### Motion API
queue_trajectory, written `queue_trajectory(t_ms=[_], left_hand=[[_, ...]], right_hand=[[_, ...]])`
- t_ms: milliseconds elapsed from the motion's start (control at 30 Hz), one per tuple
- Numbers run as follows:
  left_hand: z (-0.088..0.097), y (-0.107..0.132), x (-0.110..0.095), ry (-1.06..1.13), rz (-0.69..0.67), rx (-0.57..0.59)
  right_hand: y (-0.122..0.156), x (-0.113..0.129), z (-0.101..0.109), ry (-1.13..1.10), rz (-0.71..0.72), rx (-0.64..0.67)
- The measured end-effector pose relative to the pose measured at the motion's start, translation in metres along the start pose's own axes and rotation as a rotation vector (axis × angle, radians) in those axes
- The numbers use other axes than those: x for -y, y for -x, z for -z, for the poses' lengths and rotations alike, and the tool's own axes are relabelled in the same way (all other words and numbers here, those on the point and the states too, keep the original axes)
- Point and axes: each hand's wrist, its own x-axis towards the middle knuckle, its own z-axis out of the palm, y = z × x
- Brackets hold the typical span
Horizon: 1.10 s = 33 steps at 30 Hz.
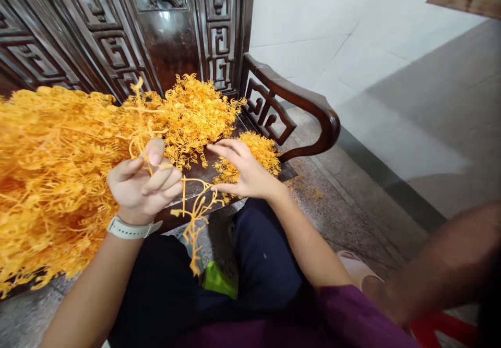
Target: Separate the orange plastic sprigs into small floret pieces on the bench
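Note:
My left hand [144,178], with a pale watch strap on its wrist, is closed on a yellow plastic sprig [140,113] that stands up above the fingers. A second yellow branched piece [193,217] hangs down beside that hand over my lap; whether the two are joined is hidden by my fingers. My right hand [238,170] has its fingers and thumb spread. Its thumb tip is close to the hanging piece, and I cannot tell if it touches. A large heap of yellow sprigs [58,155] lies to the left on a dark wooden bench.
Behind the heap rises a carved bench back [168,40], with a curved armrest [313,110] on the right. A smaller yellow pile [260,152] sits near the armrest. Yellow scraps [309,189] lie on the floor. Another person's limb [442,264] is at lower right.

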Motion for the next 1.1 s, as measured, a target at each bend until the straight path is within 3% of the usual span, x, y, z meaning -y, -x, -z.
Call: queue_trajectory(t_ms=[167,267,467,600,833,1000,1100], left_hand=[[0.001,-0.001,-0.001,-0.041,-0.015,0.026],[-0.002,-0.005,0.003,-0.038,-0.028,-0.045],[-0.002,-0.015,0.014,-0.108,0.023,-0.216],[0.004,-0.018,0.014,-0.117,0.037,-0.236],[-0.004,-0.017,0.028,-0.223,0.114,-0.217],[-0.001,-0.021,0.039,-0.401,0.075,-0.293],[0.002,-0.022,0.035,-0.377,0.027,-0.33]], right_hand=[[-0.007,0.024,-0.011,-0.392,-0.026,0.129],[-0.008,0.029,-0.016,-0.569,-0.067,0.092],[0.0,0.016,-0.006,-0.757,-0.272,-0.239],[0.014,-0.002,0.008,-0.709,-0.366,-0.476],[0.037,-0.004,0.016,-0.692,-0.478,-0.745],[0.052,-0.014,0.026,-0.834,-0.493,-0.893],[0.057,-0.024,0.029,-0.868,-0.506,-0.977]])
